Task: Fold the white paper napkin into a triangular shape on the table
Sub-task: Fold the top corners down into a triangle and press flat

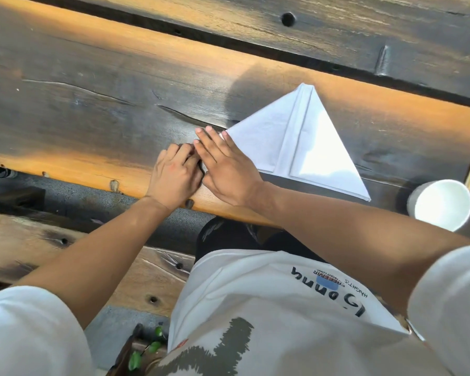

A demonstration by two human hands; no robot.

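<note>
Head view: our right hand [227,169] lies flat, fingers straight, fingertips touching the left corner of the white paper napkin [304,142]. Our left hand [174,175] rests just beside it with fingers curled under, holding nothing we can see. Napkin already a triangle, flat on the bench [92,104] near its front edge. White cup [442,204] stands toward the right end.

The white shirt [269,321] bears upside-down print: "FREE", "NIGHT LONG", and larger black lettering, unclear.
</note>
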